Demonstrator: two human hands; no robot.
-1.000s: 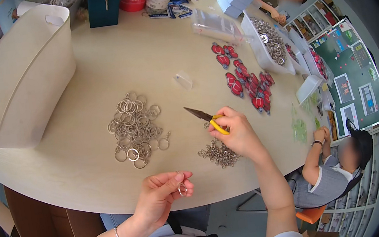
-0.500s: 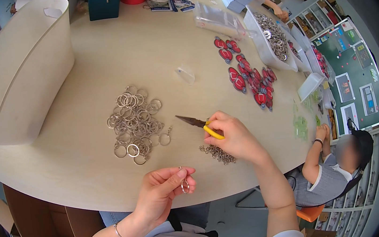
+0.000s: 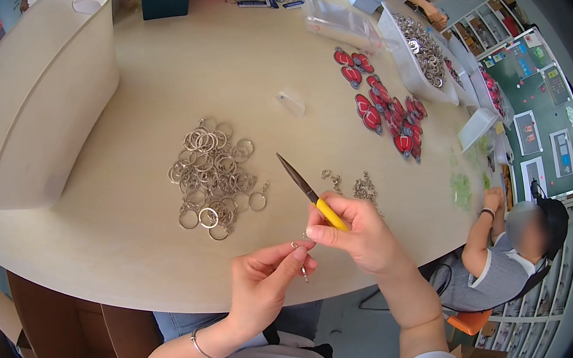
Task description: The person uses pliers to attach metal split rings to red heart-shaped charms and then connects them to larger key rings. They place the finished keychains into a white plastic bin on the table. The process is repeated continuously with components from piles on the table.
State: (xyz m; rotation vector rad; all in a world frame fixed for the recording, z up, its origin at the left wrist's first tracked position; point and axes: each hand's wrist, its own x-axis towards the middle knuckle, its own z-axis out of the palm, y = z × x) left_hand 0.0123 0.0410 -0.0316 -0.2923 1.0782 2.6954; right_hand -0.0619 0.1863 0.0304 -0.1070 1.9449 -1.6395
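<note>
The left hand [image 3: 263, 278] pinches a key ring [image 3: 305, 275] between thumb and fingers, and the right hand [image 3: 359, 238] grasps a pair of pliers [image 3: 332, 215] with yellow handles, its dark tips pointing forward and a little to the left. From where I stand, the fingertips of both hands are almost together; if the right thumb and finger pinch also some tiny piece, I cannot tell.

The table [image 3: 229, 64] spreads forward from this grip, which is just above its near edge. Far to the left and forward of the grip there is a big pale tub [image 3: 36, 117]. Far to the right and forward stands a white tray [image 3: 409, 78], full of metal rings. Nearer, left and forward of the hands, lies a heap of key rings [image 3: 210, 167]; to the right and forward, some red sandal shapes [image 3: 403, 139] lie in a loose group. The smallest things, little metal links [image 3: 365, 187], lie just beyond the right hand.

In my opinion, the weak point is the pinch. The held ring is thin and only fingertips secure it, so a small slip could send it past the table edge to the floor [image 3: 357, 345]. The right hand is also very near the links, so a careless turn of the wrist could scatter them.
</note>
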